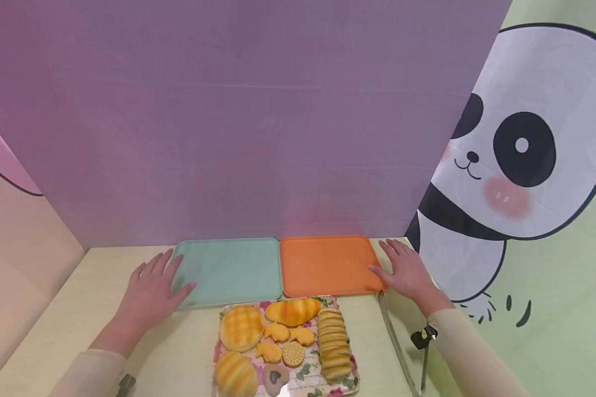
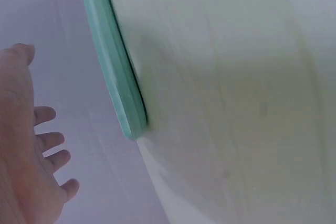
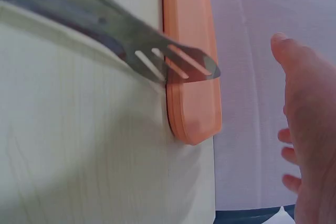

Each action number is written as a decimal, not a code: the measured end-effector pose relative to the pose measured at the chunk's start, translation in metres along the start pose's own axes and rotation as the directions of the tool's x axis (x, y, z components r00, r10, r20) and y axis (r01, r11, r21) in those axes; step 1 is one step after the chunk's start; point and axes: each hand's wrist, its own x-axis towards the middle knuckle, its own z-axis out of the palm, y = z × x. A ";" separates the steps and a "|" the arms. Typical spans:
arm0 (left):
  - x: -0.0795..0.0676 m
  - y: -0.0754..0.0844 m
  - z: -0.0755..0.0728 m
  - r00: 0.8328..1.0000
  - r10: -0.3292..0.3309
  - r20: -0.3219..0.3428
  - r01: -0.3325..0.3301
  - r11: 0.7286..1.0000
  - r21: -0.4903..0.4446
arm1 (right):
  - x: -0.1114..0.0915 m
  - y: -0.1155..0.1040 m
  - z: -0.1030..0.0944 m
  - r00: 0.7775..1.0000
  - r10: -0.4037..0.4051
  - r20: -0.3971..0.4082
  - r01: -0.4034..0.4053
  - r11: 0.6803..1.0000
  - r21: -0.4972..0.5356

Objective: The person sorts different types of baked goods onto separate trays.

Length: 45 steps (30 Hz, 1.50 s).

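My left hand (image 1: 151, 292) is spread beside the left edge of a pale green tray (image 1: 228, 270), with nothing in its fingers. In the left wrist view the green tray (image 2: 118, 66) shows edge-on, right of the hand (image 2: 26, 135). My right hand (image 1: 408, 271) is by the right edge of an orange tray (image 1: 330, 264), fingers extended and holding nothing. Metal tongs (image 1: 397, 336) lie below it; in the right wrist view their slotted tip (image 3: 170, 61) overlaps the orange tray (image 3: 197, 111). Whether either hand touches its tray I cannot tell.
A floral tray (image 1: 305, 380) nearer me bears round buns (image 1: 241, 328), an oval bread (image 1: 293, 311), a long ridged loaf (image 1: 334, 344), several fish-shaped biscuits (image 1: 269, 352), a round biscuit (image 1: 293, 354) and a heart-shaped one (image 1: 275, 379). A purple wall (image 1: 248, 138) stands behind the table (image 1: 184, 353).
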 end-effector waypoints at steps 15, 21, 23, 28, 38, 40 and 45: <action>-0.017 0.011 -0.004 0.992 0.101 -0.081 -0.121 0.944 -0.305 | -0.021 -0.014 0.001 0.997 -0.063 -0.035 0.071 0.938 0.338; -0.029 0.017 -0.003 0.990 0.121 -0.066 -0.137 0.930 -0.340 | -0.028 -0.019 0.001 0.994 -0.095 -0.046 0.105 0.932 0.347; -0.033 0.020 -0.003 0.991 0.127 -0.044 -0.134 0.929 -0.345 | -0.030 -0.019 0.000 0.994 -0.101 -0.043 0.109 0.932 0.346; -0.043 0.027 -0.003 0.990 0.139 0.004 -0.129 0.934 -0.334 | -0.037 -0.019 -0.003 0.992 -0.117 -0.050 0.127 0.932 0.338; -0.058 0.047 -0.005 0.983 0.145 0.110 -0.099 0.932 -0.347 | -0.056 -0.014 -0.012 0.993 -0.108 -0.051 0.119 0.940 0.321; -0.061 0.050 -0.005 0.979 0.136 0.152 -0.076 0.935 -0.347 | -0.059 -0.013 -0.012 0.994 -0.100 -0.054 0.112 0.942 0.316; -0.071 0.055 -0.004 0.951 0.142 0.275 -0.026 0.923 -0.385 | -0.069 -0.011 -0.012 0.994 -0.088 -0.061 0.102 0.948 0.301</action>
